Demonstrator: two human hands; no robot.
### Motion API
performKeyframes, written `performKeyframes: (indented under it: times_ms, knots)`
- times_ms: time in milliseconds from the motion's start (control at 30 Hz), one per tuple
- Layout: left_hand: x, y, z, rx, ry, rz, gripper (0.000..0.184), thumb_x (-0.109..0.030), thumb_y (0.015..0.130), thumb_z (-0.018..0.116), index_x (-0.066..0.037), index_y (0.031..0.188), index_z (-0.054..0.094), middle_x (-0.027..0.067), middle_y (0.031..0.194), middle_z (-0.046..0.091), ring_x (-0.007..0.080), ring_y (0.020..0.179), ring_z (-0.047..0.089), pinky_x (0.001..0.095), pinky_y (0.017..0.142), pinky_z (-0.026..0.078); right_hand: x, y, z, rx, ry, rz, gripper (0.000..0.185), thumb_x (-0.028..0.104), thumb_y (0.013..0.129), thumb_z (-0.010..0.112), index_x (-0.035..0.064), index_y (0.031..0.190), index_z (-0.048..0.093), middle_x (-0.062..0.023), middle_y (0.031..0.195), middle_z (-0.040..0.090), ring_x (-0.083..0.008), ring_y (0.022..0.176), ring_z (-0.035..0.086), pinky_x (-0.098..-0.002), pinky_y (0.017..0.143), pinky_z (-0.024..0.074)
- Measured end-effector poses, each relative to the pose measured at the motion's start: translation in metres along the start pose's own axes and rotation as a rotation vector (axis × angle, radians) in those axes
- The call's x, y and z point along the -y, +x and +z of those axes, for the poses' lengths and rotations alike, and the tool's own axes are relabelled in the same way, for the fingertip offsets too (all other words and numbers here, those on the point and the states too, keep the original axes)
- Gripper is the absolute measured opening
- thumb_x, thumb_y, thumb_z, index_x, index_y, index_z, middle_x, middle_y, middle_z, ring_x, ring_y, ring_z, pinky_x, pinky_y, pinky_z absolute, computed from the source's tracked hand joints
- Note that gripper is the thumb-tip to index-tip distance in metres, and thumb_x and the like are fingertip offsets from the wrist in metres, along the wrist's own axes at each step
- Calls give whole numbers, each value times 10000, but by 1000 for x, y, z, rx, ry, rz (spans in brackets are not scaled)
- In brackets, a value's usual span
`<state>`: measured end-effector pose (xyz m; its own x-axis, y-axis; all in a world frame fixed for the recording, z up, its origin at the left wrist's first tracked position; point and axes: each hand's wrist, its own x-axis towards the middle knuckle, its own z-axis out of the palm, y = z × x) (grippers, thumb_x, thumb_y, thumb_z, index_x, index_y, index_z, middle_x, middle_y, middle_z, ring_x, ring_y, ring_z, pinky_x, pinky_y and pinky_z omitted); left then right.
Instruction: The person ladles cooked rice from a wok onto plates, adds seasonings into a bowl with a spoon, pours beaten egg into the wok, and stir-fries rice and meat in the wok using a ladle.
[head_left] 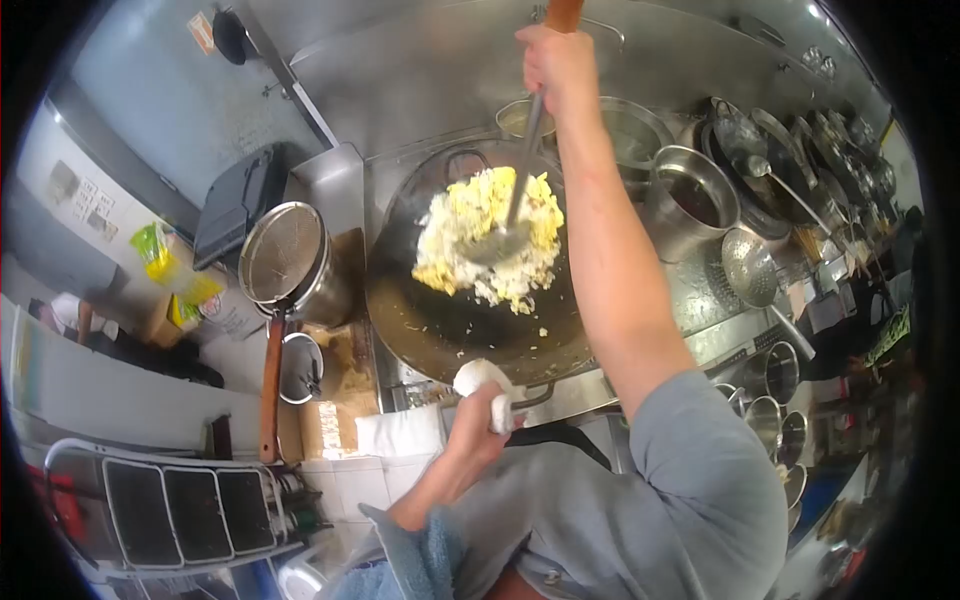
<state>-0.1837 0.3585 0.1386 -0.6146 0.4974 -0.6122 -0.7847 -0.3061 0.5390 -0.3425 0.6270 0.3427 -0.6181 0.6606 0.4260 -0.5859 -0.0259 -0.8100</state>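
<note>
Above the wok point(415, 318), the right hand point(560, 65) wraps its fingers round a ladle point(524, 165); egg fried rice point(475, 208) lies inside. At the near handle point(537, 397), the left hand's point(476, 422) fingers clench a white cloth point(478, 376).

Looking forward and down from the head, close above the near side of the wok point(425, 325), wide and round-edged.

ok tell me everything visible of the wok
The wok is wide, round and dark, apparently metal, browner on the near wall. It sits open side up on the stove, with handles at its far and near rims, its right side partly hidden by the forearm. Yellow-and-white food lies mostly in the far half. The left hand holds a white cloth at the near handle; a ladle dips into the food.
</note>
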Motion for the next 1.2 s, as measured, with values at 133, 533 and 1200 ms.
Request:
performKeyframes:
  times_ms: [133, 533, 1200]
  knots:
    - [-27, 95, 7, 31, -53, 13, 190, -176, 865, 507, -81, 1024, 461, 98, 903, 576, 217, 676, 540, 303, 519, 456, -27, -73, 8, -104, -264, -165, 217, 58, 737, 641, 79, 618, 461, 18, 475, 401, -89, 354, 369, -263, 342, 265]
    - [5, 94, -25, 23, 157, 60, 286, -234, 897, 518, -82, 1137, 481, 100, 961, 595, 233, 770, 615, 371, 528, 511, -22, -69, 30, -252, -563, -345, 222, 129, 733, 603, 14, 567, 512, -69, 554, 556, -161, 387, 466, -316, 416, 359]
    - [-47, 140, -27, 104, 159, -143, 180, -306, 806, 563, -150, 895, 566, 25, 816, 599, 173, 788, 600, 298, 566, 490, -31, -24, -20, 177, -24, -99, 190, 31, 755, 640, 70, 645, 490, 21, 478, 427, -82, 352, 373, -260, 340, 279]
